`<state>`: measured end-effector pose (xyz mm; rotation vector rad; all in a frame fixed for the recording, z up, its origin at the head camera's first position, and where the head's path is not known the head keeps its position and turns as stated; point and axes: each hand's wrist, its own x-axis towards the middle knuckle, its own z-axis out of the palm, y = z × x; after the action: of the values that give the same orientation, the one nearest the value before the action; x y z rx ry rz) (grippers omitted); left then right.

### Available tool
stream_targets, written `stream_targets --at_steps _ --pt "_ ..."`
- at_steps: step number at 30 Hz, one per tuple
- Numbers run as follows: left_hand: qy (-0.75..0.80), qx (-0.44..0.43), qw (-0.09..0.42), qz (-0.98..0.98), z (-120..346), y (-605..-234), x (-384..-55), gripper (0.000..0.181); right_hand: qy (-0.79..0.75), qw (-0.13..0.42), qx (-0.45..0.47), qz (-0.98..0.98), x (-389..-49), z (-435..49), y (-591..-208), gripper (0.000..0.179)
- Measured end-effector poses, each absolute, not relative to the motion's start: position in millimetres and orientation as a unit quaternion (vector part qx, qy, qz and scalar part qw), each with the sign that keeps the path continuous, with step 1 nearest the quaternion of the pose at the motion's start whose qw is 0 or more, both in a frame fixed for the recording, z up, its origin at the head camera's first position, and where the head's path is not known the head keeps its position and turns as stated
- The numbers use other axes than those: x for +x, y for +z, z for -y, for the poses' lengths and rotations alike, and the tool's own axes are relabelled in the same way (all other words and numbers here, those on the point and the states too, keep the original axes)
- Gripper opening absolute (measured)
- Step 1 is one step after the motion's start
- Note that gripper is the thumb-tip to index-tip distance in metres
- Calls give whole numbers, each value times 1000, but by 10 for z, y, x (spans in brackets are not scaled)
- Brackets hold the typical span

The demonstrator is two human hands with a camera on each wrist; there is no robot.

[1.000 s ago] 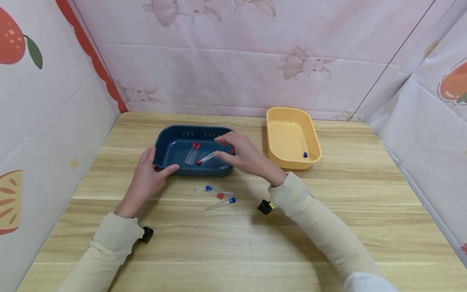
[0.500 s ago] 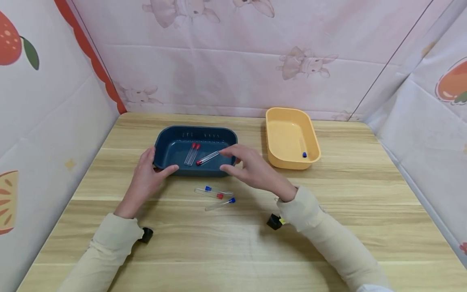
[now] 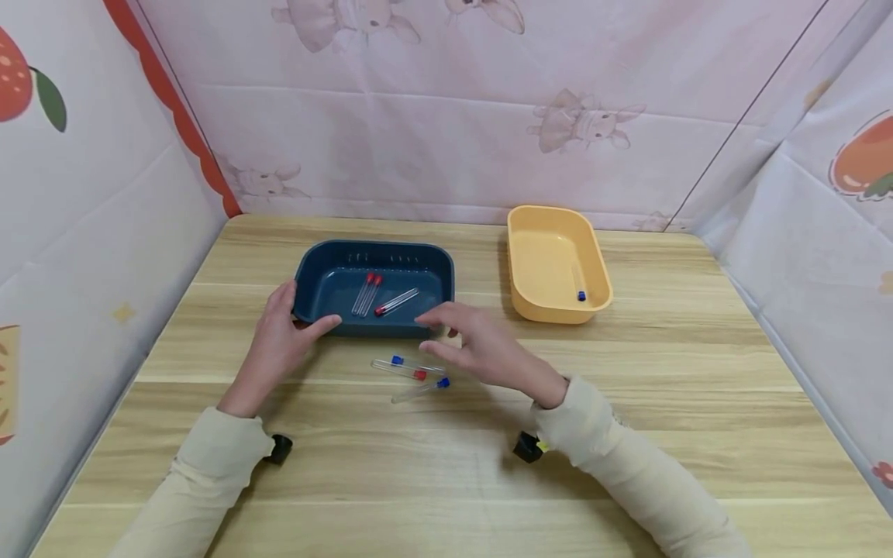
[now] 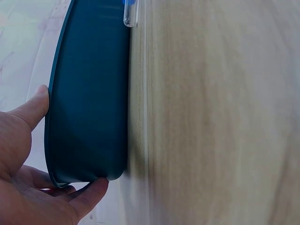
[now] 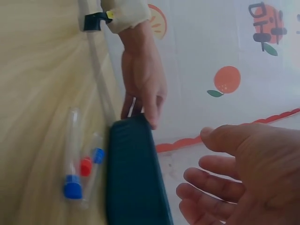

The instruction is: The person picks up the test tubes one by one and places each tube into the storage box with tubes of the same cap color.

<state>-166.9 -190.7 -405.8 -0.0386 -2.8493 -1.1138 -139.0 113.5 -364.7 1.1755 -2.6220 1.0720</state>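
Observation:
My left hand [image 3: 275,349] grips the left end of the dark blue tray [image 3: 377,329], its thumb on the rim in the left wrist view. Several red-capped test tubes [image 3: 372,291] lie inside that tray. My right hand [image 3: 488,349] hovers by the tray's front right corner, fingers loosely bent, nothing between them; the right wrist view shows it apart from the tray. On the table in front of the tray lie a red-capped test tube [image 3: 401,369] and two blue-capped ones, the nearer blue-capped test tube [image 3: 418,391] close to my right thumb.
A yellow tray [image 3: 519,291] stands at the back right, with a blue-capped test tube [image 3: 581,295] inside. Printed cloth walls [image 3: 446,147] enclose the wooden table [image 3: 418,480] at the back and sides.
My right hand has moved from over the blue tray's right side toward the front, nearer the loose test tubes. My left hand keeps its hold on the tray.

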Motion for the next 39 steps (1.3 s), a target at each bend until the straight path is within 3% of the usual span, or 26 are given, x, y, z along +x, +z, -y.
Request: stream_targets --at_steps 17,39 --pt "-363 -11 35 931 1911 -4071 -1672 103 347 -57 360 865 -1326 -1017 -3921 29" --pt "-374 -14 36 927 1915 -4071 -1674 99 276 -28 382 881 -1322 -863 -4103 22"
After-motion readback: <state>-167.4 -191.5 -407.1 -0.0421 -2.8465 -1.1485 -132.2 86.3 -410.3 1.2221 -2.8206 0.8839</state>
